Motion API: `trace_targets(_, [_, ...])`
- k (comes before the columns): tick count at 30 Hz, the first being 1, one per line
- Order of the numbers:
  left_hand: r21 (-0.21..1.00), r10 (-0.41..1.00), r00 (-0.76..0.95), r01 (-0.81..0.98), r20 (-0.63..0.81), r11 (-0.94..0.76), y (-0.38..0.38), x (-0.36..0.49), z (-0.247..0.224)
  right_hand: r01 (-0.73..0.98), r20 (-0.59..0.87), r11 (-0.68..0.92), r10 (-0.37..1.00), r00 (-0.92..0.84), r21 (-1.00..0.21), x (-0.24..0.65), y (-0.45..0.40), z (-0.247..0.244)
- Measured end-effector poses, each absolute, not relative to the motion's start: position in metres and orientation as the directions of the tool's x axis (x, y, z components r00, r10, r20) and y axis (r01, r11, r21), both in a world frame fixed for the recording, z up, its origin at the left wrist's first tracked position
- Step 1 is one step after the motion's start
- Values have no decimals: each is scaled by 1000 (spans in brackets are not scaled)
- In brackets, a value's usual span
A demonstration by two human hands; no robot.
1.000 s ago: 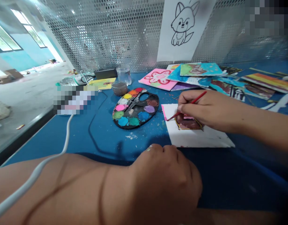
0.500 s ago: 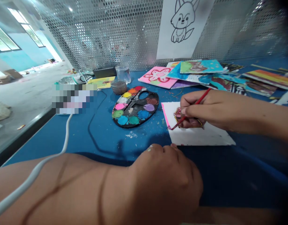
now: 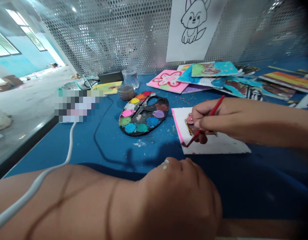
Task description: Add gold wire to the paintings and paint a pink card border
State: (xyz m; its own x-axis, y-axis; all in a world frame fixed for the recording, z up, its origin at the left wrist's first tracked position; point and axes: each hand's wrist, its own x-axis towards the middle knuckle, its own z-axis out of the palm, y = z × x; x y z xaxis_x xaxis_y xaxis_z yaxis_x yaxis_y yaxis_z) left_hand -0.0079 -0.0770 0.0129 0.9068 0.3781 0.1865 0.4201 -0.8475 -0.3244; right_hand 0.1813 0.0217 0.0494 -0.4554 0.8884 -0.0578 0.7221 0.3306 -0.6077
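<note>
Pinched in my right hand (image 3: 206, 116) is a red paintbrush (image 3: 217, 106). Its dark tip touches the white canvas (image 3: 219, 145) close to the lower left corner, at the end of a pink stripe along the left edge. A brown and pink painted shape with a gold outline (image 3: 189, 120) is partly covered by my right hand. My left hand (image 3: 184, 193) lies curled at the near side of the table, a pale paint spot on a knuckle; its fingertips are hidden. Left of the canvas sits a black oval palette (image 3: 143, 114) with several paint colours.
Behind the palette stand a cup of murky water (image 3: 126, 92) and a clear cup (image 3: 130, 78). Painted canvases (image 3: 210, 75) are piled at the back, below a fox drawing (image 3: 194, 30) on the perforated metal screen (image 3: 106, 36). A white cable (image 3: 70, 143) crosses my left arm.
The brush tip has moved slightly down the canvas's left edge, and the pink stripe reaches lower. My left hand has shifted a little down and right in view.
</note>
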Motion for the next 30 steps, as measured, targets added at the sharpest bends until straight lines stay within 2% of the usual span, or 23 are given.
trace_targets(8, [-315,347,924,382,163,-869,-77,-8,15,753,-168,294,867,-469,-589,176,13,56])
trace_targets(14, [-321,337,927,373,163,-871,-78,-8,14,688,-131,302,856,-501,-660,176,14,58])
trace_targets(16, [-338,332,921,384,202,-859,-78,-8,13,668,-76,258,901,-427,-698,175,18,61])
trace_targets(19, [-358,319,919,385,232,-851,-78,-9,11,640,73,173,981,-180,-748,171,28,61])
trace_targets(21, [-358,318,916,390,244,-848,-78,-9,10,656,173,175,983,-68,-734,170,36,57])
trace_targets(23, [-355,328,906,409,268,-841,-78,-8,9,708,197,180,979,-58,-682,169,44,51])
trace_targets(25, [-350,344,893,434,290,-830,-78,-8,9,741,162,163,984,-74,-652,169,50,44])
trace_targets(30, [-333,354,893,435,277,-837,-77,-8,9,711,115,137,990,-80,-690,165,55,38])
